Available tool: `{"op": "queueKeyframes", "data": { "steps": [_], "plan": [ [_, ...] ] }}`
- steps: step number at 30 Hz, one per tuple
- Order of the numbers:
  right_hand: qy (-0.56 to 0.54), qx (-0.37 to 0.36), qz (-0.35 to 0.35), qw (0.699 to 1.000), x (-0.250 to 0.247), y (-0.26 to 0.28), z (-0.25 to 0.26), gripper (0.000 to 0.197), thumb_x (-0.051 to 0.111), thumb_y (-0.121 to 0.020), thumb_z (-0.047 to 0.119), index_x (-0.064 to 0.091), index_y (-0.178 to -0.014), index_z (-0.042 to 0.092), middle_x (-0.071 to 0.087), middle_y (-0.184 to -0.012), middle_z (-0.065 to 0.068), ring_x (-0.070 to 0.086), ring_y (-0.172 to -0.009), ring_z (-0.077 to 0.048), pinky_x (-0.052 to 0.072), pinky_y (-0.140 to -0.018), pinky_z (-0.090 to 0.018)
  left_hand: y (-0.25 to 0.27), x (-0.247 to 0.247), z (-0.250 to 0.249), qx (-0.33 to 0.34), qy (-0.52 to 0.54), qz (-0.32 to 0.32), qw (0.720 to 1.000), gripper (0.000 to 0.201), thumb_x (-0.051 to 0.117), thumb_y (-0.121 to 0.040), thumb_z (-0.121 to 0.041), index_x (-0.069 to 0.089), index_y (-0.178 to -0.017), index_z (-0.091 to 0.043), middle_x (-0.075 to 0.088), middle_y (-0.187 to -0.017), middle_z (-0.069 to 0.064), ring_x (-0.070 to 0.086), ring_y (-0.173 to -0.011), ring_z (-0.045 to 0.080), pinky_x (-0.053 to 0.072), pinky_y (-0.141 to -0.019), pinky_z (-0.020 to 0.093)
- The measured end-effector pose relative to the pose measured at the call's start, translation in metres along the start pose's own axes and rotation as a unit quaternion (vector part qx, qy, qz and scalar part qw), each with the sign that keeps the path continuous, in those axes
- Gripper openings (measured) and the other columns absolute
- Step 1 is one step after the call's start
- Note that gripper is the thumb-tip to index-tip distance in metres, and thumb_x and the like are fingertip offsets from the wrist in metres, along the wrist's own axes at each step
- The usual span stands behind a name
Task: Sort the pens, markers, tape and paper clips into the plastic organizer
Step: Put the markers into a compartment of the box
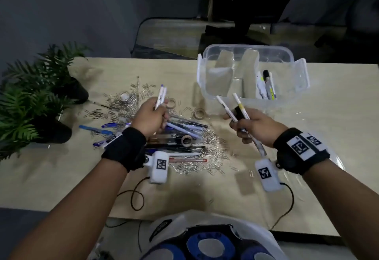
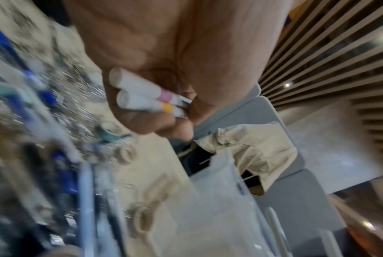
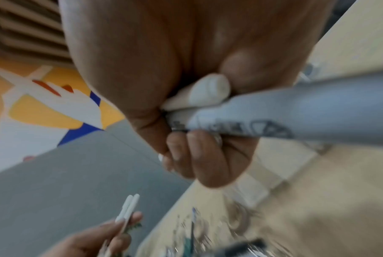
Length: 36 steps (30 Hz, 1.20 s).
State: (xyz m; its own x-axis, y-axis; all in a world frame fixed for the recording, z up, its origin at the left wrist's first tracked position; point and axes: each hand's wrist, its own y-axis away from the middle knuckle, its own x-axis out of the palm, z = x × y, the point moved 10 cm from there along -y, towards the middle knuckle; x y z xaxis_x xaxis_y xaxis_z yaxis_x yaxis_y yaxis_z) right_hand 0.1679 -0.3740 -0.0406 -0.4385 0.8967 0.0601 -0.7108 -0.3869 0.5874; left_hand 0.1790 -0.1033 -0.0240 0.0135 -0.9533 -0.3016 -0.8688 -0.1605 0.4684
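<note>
My left hand [image 1: 151, 116] grips two white markers [image 1: 160, 97] above a pile of pens [image 1: 180, 134], tape rolls [image 1: 186, 140] and scattered paper clips [image 1: 205, 157]. The left wrist view shows those markers [image 2: 139, 94] with pink and yellow bands inside the curled fingers [image 2: 142, 121]. My right hand [image 1: 252, 128] holds several white markers [image 1: 238, 106] in front of the clear plastic organizer [image 1: 301, 75], which has a few markers [image 1: 266, 85] in its right compartment. In the right wrist view the fingers [image 3: 199, 156] wrap round grey and white marker barrels [image 3: 274, 120].
Two potted ferns [image 1: 30, 99] stand at the table's left edge. Cables [image 1: 135, 196] trail from the wrist cameras across the near table. Another person [image 1: 246, 3] stands behind the table. A clear lid [image 1: 328, 169] lies under my right wrist.
</note>
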Motion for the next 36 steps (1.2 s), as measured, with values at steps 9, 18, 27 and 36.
{"op": "queueKeyframes", "data": {
  "steps": [9, 18, 27, 36],
  "plan": [
    [-0.155, -0.134, -0.08, 0.976, -0.083, 0.023, 0.077, 0.024, 0.046, -0.1, 0.002, 0.045, -0.124, 0.002, 0.07, -0.105, -0.021, 0.07, -0.094, -0.04, 0.058, -0.084, -0.046, -0.005, 0.126, -0.097, 0.018, 0.088, 0.107, 0.99, 0.029, 0.04, -0.092, -0.002, 0.057, -0.112, -0.012, 0.047, -0.076, 0.006, 0.042, -0.051, 0.014, 0.033, -0.045, 0.025],
    [-0.15, -0.103, -0.25, 0.951, -0.16, 0.002, 0.07, 0.014, 0.046, -0.096, -0.003, 0.053, -0.106, 0.003, 0.069, -0.109, -0.022, 0.07, -0.099, -0.032, 0.055, -0.093, -0.046, -0.016, 0.234, -0.149, 0.02, 0.057, 0.208, 0.976, 0.017, 0.041, -0.097, 0.004, 0.047, -0.11, -0.006, 0.068, -0.101, 0.019, 0.064, -0.076, 0.029, 0.057, -0.077, 0.041],
    [0.025, -0.074, -0.293, 0.953, -0.179, -0.01, 0.073, 0.026, 0.051, -0.095, 0.02, 0.052, -0.108, -0.003, 0.047, -0.088, -0.01, 0.046, -0.08, -0.023, 0.046, -0.078, -0.043, -0.054, 0.264, -0.146, 0.052, -0.09, 0.142, 0.984, 0.027, 0.043, -0.087, -0.014, 0.06, -0.103, -0.002, 0.059, -0.085, 0.017, 0.053, -0.072, 0.03, 0.044, -0.066, 0.036],
    [-0.059, -0.092, -0.246, 0.963, -0.173, -0.017, 0.074, 0.069, 0.051, -0.101, 0.026, 0.009, -0.155, 0.014, 0.022, -0.161, -0.008, 0.032, -0.143, -0.02, 0.032, -0.102, -0.026, -0.048, 0.264, -0.151, 0.062, -0.064, 0.13, 0.987, 0.054, 0.042, -0.102, -0.018, 0.025, -0.152, -0.008, 0.044, -0.144, 0.007, 0.055, -0.112, 0.018, 0.04, -0.089, 0.022]
  ]
}}
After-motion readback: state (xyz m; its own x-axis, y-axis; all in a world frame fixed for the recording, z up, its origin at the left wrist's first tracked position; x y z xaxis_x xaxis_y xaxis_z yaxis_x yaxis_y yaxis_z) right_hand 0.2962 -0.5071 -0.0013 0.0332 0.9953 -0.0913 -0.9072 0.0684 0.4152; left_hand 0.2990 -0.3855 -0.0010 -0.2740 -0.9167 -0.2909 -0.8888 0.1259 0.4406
